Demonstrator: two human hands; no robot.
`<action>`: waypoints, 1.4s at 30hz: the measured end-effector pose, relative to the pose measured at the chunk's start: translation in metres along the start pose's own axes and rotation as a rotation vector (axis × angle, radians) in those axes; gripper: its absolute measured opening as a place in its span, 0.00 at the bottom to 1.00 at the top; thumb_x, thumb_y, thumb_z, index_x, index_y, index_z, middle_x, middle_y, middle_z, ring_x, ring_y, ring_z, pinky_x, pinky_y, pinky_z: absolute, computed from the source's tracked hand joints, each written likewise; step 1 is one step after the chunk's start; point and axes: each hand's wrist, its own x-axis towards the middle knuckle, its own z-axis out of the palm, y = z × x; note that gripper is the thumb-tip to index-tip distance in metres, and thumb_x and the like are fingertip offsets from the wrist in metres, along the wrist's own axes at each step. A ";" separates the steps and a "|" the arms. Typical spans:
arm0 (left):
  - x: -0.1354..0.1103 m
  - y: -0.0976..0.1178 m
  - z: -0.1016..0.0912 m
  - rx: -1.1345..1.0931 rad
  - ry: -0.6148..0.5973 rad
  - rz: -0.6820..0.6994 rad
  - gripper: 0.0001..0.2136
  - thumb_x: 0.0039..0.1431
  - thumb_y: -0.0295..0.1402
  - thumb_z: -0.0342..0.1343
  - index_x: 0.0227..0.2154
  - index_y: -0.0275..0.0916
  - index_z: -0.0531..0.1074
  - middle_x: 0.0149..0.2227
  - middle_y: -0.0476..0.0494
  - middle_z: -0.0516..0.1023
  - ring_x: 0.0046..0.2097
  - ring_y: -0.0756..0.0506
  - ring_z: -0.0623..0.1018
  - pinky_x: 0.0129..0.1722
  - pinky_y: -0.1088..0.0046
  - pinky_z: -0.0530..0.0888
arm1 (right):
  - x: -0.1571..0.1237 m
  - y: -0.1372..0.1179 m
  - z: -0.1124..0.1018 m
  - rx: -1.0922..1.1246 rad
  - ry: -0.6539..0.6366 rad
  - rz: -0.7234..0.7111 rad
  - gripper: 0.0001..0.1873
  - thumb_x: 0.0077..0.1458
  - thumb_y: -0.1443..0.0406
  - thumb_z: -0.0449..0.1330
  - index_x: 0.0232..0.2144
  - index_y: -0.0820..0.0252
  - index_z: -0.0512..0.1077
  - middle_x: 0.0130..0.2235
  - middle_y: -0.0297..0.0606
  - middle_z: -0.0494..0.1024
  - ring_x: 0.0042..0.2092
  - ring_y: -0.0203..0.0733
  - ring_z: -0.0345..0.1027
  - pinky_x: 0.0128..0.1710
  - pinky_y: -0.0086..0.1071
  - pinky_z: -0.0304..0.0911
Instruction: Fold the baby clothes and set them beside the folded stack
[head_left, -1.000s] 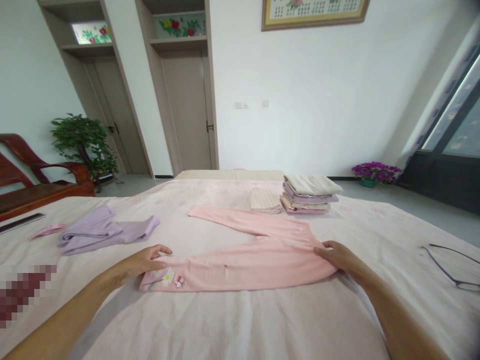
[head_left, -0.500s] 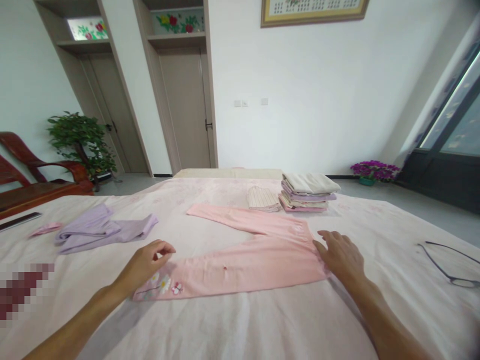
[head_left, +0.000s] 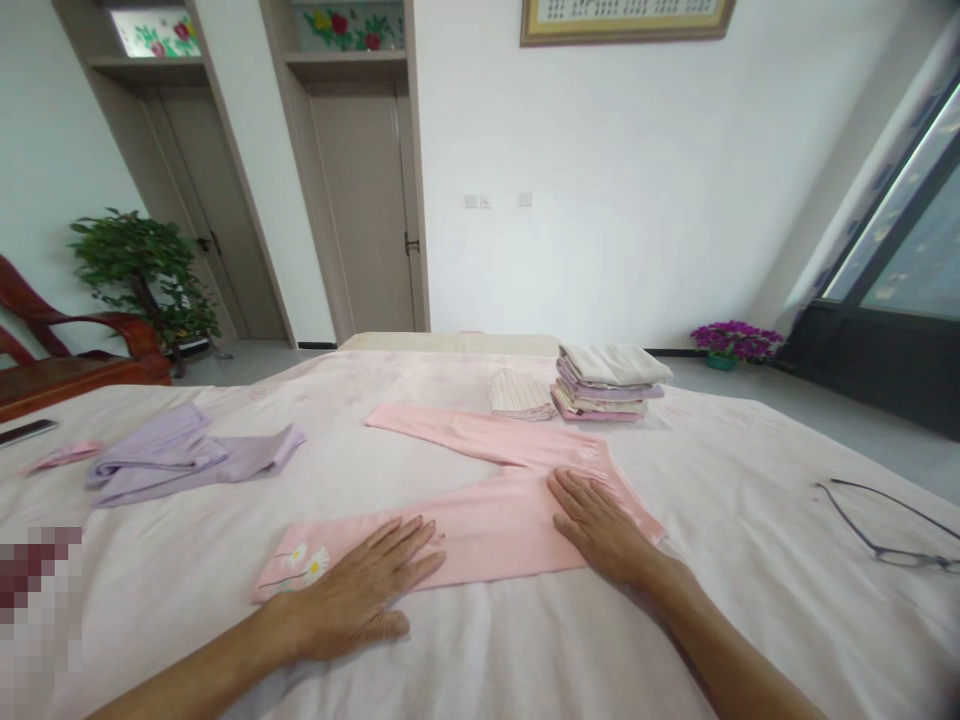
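Observation:
Pink trousers (head_left: 495, 540) lie spread on the bed sheet, legs pointing left and waistband to the right. White daisies are embroidered near the cuff of the closer leg. My left hand (head_left: 367, 585) rests flat on that leg, fingers stretched out, covering part of it. On the upper part by the waistband, my right hand (head_left: 600, 525) lies palm down with its fingers extended. Neither hand grips the cloth.
Behind the trousers are a striped folded cloth (head_left: 519, 394) and a stack of folded clothes (head_left: 611, 383). A crumpled lilac garment (head_left: 161, 455), a small pink item (head_left: 66, 457) and a phone (head_left: 26, 432) lie left. Eyeglasses (head_left: 892, 552) rest at right.
My left hand has moved right from the cuff and flattened onto the leg. My right hand has shifted left from the waistband edge onto the trousers. The view has turned slightly.

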 end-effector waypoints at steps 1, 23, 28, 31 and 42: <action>-0.006 -0.002 -0.002 0.005 0.006 0.000 0.34 0.65 0.48 0.47 0.68 0.53 0.38 0.70 0.49 0.35 0.70 0.37 0.43 0.68 0.53 0.45 | -0.003 0.008 0.001 -0.016 -0.007 0.018 0.30 0.67 0.57 0.42 0.68 0.57 0.46 0.67 0.44 0.55 0.68 0.48 0.46 0.64 0.49 0.49; 0.099 -0.007 0.024 0.037 0.290 -0.169 0.29 0.68 0.44 0.42 0.67 0.36 0.51 0.68 0.38 0.53 0.68 0.43 0.55 0.67 0.60 0.54 | 0.068 -0.109 -0.025 0.243 -0.055 -0.153 0.29 0.67 0.58 0.46 0.65 0.65 0.54 0.66 0.50 0.57 0.67 0.49 0.48 0.65 0.49 0.50; 0.072 -0.018 0.019 0.134 0.092 -0.153 0.31 0.67 0.48 0.41 0.69 0.45 0.42 0.70 0.43 0.41 0.70 0.40 0.44 0.68 0.56 0.47 | 0.040 -0.059 -0.008 0.129 0.020 -0.135 0.32 0.67 0.59 0.46 0.68 0.62 0.43 0.67 0.47 0.51 0.68 0.49 0.44 0.65 0.49 0.49; 0.048 -0.021 0.008 0.157 0.048 -0.173 0.31 0.67 0.49 0.39 0.68 0.49 0.39 0.70 0.45 0.38 0.70 0.39 0.44 0.67 0.54 0.46 | 0.019 -0.022 -0.005 0.072 0.020 -0.085 0.33 0.67 0.59 0.44 0.69 0.57 0.36 0.68 0.44 0.51 0.68 0.47 0.46 0.65 0.48 0.50; -0.058 -0.090 0.009 0.159 0.150 -0.386 0.29 0.66 0.47 0.45 0.67 0.55 0.45 0.70 0.50 0.44 0.69 0.39 0.51 0.66 0.57 0.50 | -0.009 0.044 -0.024 0.128 -0.130 0.160 0.26 0.66 0.54 0.44 0.61 0.55 0.64 0.63 0.39 0.65 0.62 0.46 0.60 0.59 0.41 0.59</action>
